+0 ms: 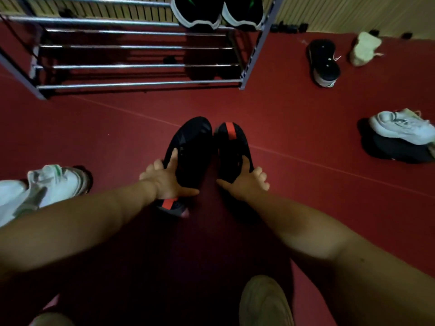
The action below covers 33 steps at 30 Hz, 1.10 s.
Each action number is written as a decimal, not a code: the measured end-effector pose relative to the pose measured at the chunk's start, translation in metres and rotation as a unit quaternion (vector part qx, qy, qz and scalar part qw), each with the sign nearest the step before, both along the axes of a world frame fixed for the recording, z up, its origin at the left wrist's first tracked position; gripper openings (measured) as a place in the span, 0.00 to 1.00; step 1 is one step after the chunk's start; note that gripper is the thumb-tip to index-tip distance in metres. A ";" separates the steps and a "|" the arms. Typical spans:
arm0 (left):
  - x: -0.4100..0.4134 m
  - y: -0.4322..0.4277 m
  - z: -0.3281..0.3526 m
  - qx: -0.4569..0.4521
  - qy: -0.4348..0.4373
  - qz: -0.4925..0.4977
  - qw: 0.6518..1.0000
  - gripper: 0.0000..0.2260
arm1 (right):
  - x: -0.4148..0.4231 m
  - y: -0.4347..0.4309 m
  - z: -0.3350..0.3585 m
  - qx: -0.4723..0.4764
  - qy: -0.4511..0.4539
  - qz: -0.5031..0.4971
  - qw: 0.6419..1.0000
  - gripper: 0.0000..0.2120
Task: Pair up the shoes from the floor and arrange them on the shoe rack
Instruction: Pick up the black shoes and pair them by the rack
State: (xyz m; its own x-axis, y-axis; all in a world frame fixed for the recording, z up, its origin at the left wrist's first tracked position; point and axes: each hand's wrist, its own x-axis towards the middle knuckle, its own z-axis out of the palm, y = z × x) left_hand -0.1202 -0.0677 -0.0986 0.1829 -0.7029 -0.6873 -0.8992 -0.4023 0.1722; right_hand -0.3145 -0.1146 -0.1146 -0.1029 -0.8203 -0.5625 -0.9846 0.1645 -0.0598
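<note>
A tan, soft-looking shoe (266, 302) lies closest, beneath the right forearm. Beyond both hands stands the shoe rack (141, 84), its tiers made of shiny metal tubes. One black pair (197, 12) with thick white soles already sits at the right end of an upper tier, and the other bars in view are bare. The task therefore looks barely begun.

On the matte red floor (117, 137), the left hand (164, 180) curls around the left black shoe (193, 147). The right hand (244, 182) grips the right black shoe (231, 151), and the two shoes touch side by side. Both are dark and smooth with red tabs, apparently a match, though the tabs sit at opposite ends.

Still unpaired:
- a chunky white sneaker (58, 182) left of the left hand
- another white sneaker (400, 128) resting on a dark shoe (395, 154), far right of the right hand
- an upturned black shoe (324, 62)
- a cream shoe (364, 48)
</note>
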 end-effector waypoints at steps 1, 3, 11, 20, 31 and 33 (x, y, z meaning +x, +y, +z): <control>-0.005 0.001 -0.002 -0.010 -0.019 0.008 1.000 0.55 | -0.002 -0.002 0.001 -0.005 -0.009 0.009 1.000 0.47; -0.012 -0.001 -0.004 -0.015 -0.040 0.033 0.999 0.56 | -0.005 -0.006 0.005 -0.044 -0.020 0.049 0.998 0.43; 0.002 -0.009 0.001 -0.049 0.005 0.103 0.994 0.56 | 0.010 -0.045 0.019 -0.133 -0.059 0.257 0.955 0.46; 0.054 -0.028 0.036 -0.180 0.009 0.003 0.984 0.59 | 0.050 -0.078 0.057 -0.159 -0.025 0.413 0.896 0.57; 0.015 -0.065 0.073 -0.264 0.084 -0.273 0.921 0.55 | -0.012 -0.082 0.084 -0.155 -0.051 0.466 0.869 0.53; -0.006 -0.069 0.067 -0.319 0.088 -0.285 0.899 0.48 | -0.042 -0.079 0.084 -0.169 -0.050 0.411 0.894 0.51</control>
State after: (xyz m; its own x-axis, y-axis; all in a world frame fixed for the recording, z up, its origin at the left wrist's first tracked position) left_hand -0.1264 -0.1369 -0.0315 -0.4044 -0.9098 -0.0932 -0.8644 0.3470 0.3639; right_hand -0.3565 -0.1934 -0.0305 0.6500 -0.7211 -0.2399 -0.7517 -0.6564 -0.0639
